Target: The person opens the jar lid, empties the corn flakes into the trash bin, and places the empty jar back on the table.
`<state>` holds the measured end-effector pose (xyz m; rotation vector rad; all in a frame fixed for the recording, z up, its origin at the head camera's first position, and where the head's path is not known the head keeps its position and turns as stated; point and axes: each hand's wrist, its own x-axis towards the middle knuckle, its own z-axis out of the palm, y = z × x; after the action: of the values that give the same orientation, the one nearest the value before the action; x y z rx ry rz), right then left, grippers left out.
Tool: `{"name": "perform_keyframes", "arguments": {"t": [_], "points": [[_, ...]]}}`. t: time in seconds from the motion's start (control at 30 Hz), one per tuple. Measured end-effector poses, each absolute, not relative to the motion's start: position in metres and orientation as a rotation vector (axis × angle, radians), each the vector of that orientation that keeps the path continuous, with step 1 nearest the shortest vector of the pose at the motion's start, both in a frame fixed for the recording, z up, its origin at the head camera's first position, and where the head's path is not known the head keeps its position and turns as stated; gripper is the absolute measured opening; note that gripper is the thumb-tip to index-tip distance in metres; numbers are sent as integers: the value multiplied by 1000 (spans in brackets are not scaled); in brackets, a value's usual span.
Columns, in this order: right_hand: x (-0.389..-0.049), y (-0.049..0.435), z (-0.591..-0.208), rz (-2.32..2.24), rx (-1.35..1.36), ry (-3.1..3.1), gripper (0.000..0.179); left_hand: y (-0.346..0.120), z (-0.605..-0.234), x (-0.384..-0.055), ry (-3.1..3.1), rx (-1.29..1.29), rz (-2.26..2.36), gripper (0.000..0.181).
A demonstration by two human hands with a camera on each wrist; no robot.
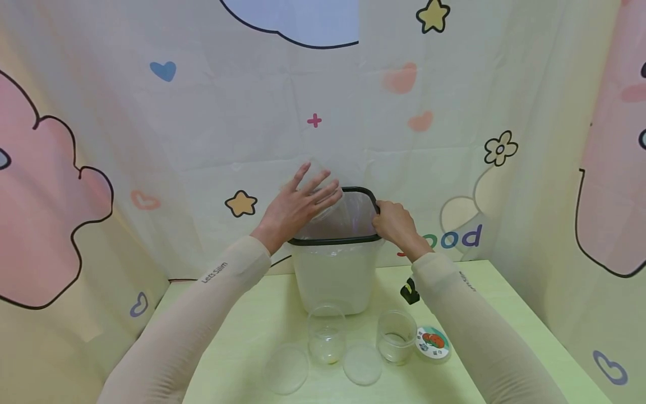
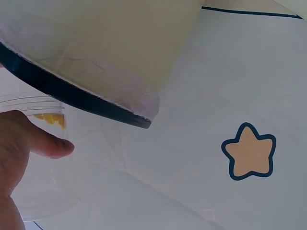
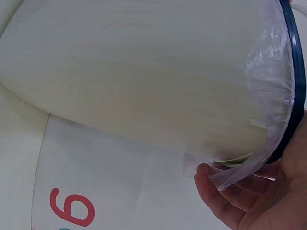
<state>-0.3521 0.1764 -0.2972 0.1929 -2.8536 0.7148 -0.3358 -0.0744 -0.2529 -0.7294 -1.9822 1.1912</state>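
Observation:
A white trash bin (image 1: 335, 280) with a black rim (image 1: 335, 242) and a clear plastic liner (image 3: 271, 81) stands at the back of the table. My left hand (image 1: 303, 202) holds a clear plastic jar (image 2: 48, 187) over the bin's left side. In the left wrist view the thumb lies along the jar, and yellow residue (image 2: 56, 120) clings near its threaded mouth, which faces the bin. My right hand (image 1: 396, 224) grips the bin's right rim, fingers under the edge against the liner.
Two clear jars (image 1: 327, 339) (image 1: 397, 339) stand in front of the bin. Two clear round lids (image 1: 286, 368) (image 1: 362, 365) lie nearby, and a lid with a printed tomato-like label (image 1: 433, 342) lies to the right. A small black object (image 1: 411, 290) sits near my right sleeve. A patterned curtain (image 1: 227, 123) hangs behind.

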Motion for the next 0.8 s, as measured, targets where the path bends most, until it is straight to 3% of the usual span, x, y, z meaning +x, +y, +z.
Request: {"name": "perform_keyframes", "arguments": {"t": [0.8], "points": [[-351, 175, -296, 700, 184, -2871, 53, -69, -247, -335, -1851, -802, 1393, 115]]}}
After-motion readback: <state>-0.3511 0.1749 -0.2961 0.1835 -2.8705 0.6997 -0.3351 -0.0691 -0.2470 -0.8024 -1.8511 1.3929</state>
